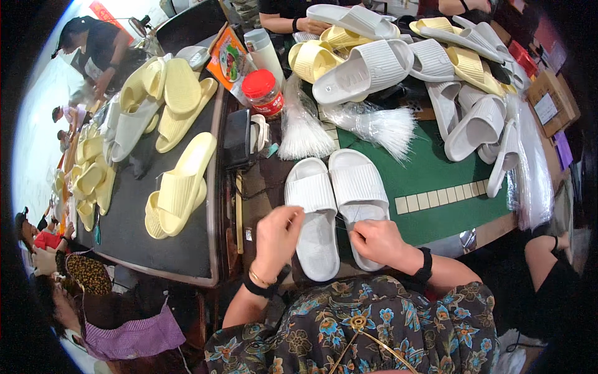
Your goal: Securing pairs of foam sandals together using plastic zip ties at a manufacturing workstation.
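A pair of light grey slippers, the left slipper (314, 234) and the right slipper (358, 181), lies side by side in front of me, toes pointing away. My left hand (278, 240) is closed in a pinch beside the left slipper's strap; what its fingertips hold is too small to make out. Over the right slipper's footbed, my right hand (378, 242) is closed, with a faint thin strand (341, 219) at its fingertips. Beyond the toes lie two bundles of thin white plastic strands, the left bundle (305, 134) and the right bundle (380, 124).
Grey and yellow slippers pile up at the back, including a grey slipper (364, 71). More yellow slippers (180, 187) lie on the black table (143, 230) at left. A red-lidded jar (262, 93), a cardboard box (552, 103) and clear plastic bags (532, 168) surround the green mat (430, 224). Other people sit nearby.
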`<action>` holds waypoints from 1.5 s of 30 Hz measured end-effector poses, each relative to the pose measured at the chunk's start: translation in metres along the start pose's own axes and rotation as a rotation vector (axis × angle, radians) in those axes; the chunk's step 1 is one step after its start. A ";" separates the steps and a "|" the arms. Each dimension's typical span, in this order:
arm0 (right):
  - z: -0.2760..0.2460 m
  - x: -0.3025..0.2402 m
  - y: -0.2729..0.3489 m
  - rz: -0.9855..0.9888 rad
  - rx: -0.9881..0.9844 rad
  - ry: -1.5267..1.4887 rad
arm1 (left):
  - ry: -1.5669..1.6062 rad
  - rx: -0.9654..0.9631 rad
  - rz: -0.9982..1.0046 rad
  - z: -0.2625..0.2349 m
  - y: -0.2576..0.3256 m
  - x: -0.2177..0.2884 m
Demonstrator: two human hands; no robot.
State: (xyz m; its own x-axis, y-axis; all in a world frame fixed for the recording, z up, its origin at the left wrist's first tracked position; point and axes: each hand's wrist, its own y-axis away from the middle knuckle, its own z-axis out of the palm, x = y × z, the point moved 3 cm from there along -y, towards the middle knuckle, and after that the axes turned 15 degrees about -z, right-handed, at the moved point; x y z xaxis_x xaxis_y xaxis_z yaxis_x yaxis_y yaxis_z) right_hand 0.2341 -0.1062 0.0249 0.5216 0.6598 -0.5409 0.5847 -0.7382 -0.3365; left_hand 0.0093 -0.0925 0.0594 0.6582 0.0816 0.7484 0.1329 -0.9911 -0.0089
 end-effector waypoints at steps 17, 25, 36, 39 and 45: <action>0.010 0.017 -0.015 -0.003 0.117 0.078 | -0.444 -0.034 -0.229 0.033 -0.123 -0.046; 0.004 0.024 -0.007 0.066 0.130 0.094 | -0.299 0.095 -0.110 0.033 -0.112 -0.032; -0.009 0.020 0.008 -0.032 0.208 0.097 | -0.157 0.087 -0.079 0.034 -0.097 -0.031; -0.014 0.019 0.012 -0.041 0.162 0.094 | -0.125 0.088 -0.103 0.033 -0.097 -0.031; -0.008 0.008 0.007 -0.090 0.132 0.079 | -0.151 0.073 -0.094 0.033 -0.099 -0.031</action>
State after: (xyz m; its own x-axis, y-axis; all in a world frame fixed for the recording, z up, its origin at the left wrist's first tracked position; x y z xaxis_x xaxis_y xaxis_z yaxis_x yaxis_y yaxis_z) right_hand 0.2468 -0.1053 0.0242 0.5209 0.7292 -0.4437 0.5471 -0.6842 -0.4822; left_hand 0.0003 0.0062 0.0148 0.7433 0.1938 0.6402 0.2491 -0.9685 0.0039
